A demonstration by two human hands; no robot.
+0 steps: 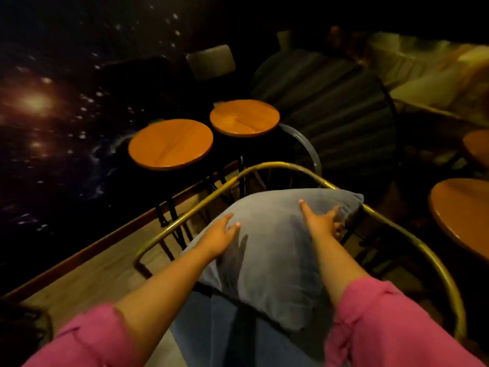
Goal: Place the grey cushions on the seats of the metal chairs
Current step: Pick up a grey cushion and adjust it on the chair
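Note:
A grey cushion (272,247) lies on the seat of a metal chair with a curved brass-coloured rail (267,166) just in front of me. My left hand (221,235) rests flat on the cushion's left side, fingers spread. Over the cushion's far right part lies my right hand (321,221), fingers extended and apart, its fingertips close to the right corner. Neither hand grips the fabric. The chair seat itself is hidden under the cushion.
Two round wooden stools (170,144) (244,117) stand beyond the chair by a starry wall. A dark ribbed chair back (336,112) is behind them. A round wooden table (463,215) sits to the right, another (479,147) farther back.

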